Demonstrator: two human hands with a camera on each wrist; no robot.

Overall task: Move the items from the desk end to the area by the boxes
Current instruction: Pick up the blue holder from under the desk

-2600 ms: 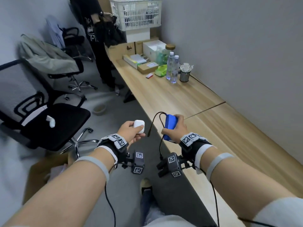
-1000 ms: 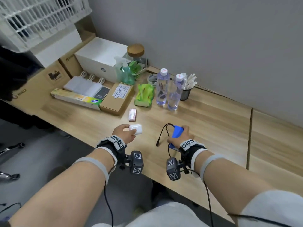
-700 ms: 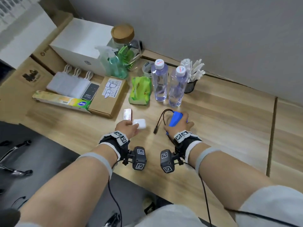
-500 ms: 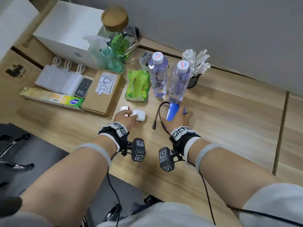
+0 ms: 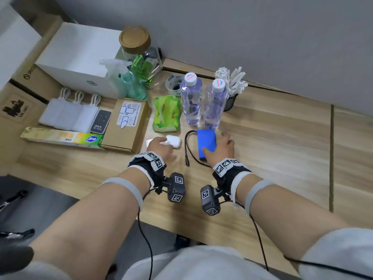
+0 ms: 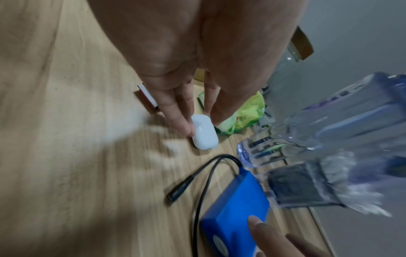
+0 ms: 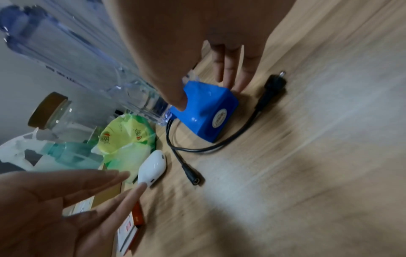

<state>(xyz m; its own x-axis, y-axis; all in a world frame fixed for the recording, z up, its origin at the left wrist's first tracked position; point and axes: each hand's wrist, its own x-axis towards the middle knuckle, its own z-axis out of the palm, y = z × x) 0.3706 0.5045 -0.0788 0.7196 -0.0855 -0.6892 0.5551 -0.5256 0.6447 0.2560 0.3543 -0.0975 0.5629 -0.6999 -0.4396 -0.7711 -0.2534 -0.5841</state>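
Observation:
A white earbud case (image 5: 174, 140) lies on the wooden desk (image 5: 272, 142) in front of a green tissue pack (image 5: 166, 114). My left hand (image 5: 164, 143) is just left of it, with straight fingers (image 6: 180, 120), one fingertip touching the case (image 6: 204, 134). A blue battery pack (image 5: 206, 142) with a black cable (image 5: 187, 150) lies flat in front of the two water bottles (image 5: 201, 102). Over it hovers my right hand (image 5: 218, 144); its thumb rests on the pack (image 7: 206, 111) and its straight fingers (image 7: 228, 74) reach past the far edge.
Left of the hands are a brown carton (image 5: 126, 123), a foil-wrap box (image 5: 62, 137), white pouches and a small red-and-white card (image 5: 149, 141). Behind stand a white box (image 5: 78, 57), a spray bottle, a cork-lidded jar, a tape roll and a cup of sticks (image 5: 231, 87). Cardboard boxes sit far left.
I walked from the desk end to the boxes carrying both items. Both hands lowered them onto the desk and their fingers have uncurled from the case and the pack.

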